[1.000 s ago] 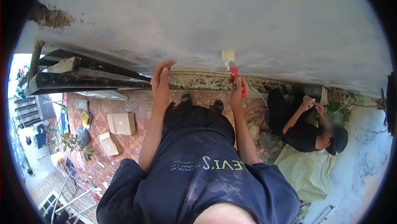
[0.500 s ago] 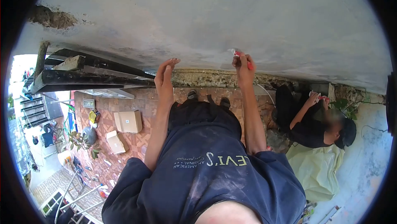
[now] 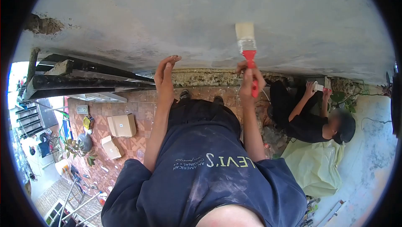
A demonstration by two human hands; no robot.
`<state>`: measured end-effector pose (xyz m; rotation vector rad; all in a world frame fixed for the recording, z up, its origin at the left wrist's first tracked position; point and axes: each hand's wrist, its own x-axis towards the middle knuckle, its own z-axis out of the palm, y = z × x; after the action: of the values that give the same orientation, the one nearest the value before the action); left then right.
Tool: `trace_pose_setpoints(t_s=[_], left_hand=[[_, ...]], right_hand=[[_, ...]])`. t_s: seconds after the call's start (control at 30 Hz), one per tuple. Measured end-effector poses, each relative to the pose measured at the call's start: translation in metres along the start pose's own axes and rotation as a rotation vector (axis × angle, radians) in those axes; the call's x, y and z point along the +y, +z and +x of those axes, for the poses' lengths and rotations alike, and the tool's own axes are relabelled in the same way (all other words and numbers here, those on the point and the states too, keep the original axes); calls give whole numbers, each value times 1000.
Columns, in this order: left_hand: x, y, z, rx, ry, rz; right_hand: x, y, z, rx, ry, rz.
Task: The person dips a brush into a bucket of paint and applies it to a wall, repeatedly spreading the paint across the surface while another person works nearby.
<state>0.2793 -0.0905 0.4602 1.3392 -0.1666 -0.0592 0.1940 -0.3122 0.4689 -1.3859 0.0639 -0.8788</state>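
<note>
The right hand (image 3: 249,76) grasps a paintbrush (image 3: 249,54) near the wall's (image 3: 167,17) lower edge: pale bristles (image 3: 244,30), white-smeared ferrule (image 3: 246,44), red handle partly hidden. Whether bristles touch is unclear. The left hand (image 3: 165,79) is released.

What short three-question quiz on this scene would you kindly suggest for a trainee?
1. Multiple choice: the right hand holds a paintbrush. What colour is its handle?
A) green
B) red
C) black

2. True or false: the left hand holds no tool.

3. Fill in the blank: the co-worker is on the camera wearer's ____ side.

Key: 1. B; 2. true; 3. right.
</note>
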Motion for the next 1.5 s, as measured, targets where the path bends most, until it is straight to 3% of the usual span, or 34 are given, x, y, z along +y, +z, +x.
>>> trace_pose_setpoints(t_s=[0.07,0.17,0.3,0.37,0.4,0.47,0.57,0.67,0.8,0.87,0.97,1.03,1.17,1.27,1.37,1.5], left_hand=[[0,-3,-2,20,-3,13],[2,-10,-11,44,12,49],[3,-19,-17,97,-1,61],[4,-23,-19,113,8,75],[6,-24,-20,123,10,84],[5,-28,-24,120,15,101],[3,-28,-16,117,49,38],[3,-22,-22,133,8,47],[-1,-11,-18,34,20,38],[-2,-10,-14,23,30,18],[-4,-11,-10,21,24,-1],[-4,-15,-8,-23,23,42],[-4,-19,-7,14,20,-19],[-4,-27,-8,-7,12,-13],[-4,-37,-5,34,7,-39],[-3,-54,-3,82,8,-50]], right_hand=[[37,-9,-9,7,141,-161],[99,-29,-26,-82,25,-322],[139,-35,-53,-48,62,-312],[164,-40,-71,73,341,-171],[184,-46,-83,75,337,-160],[213,-58,-104,344,861,-178],[200,-60,-103,221,773,-122],[184,-51,-81,194,845,24],[160,-41,-62,211,882,54],[158,-37,-60,218,779,216],[147,-38,-61,172,815,18],[141,-33,-61,190,807,45],[145,-29,-69,223,825,230],[141,-33,-72,150,964,122],[141,-20,-79,254,938,277],[135,-5,-78,233,901,381]])
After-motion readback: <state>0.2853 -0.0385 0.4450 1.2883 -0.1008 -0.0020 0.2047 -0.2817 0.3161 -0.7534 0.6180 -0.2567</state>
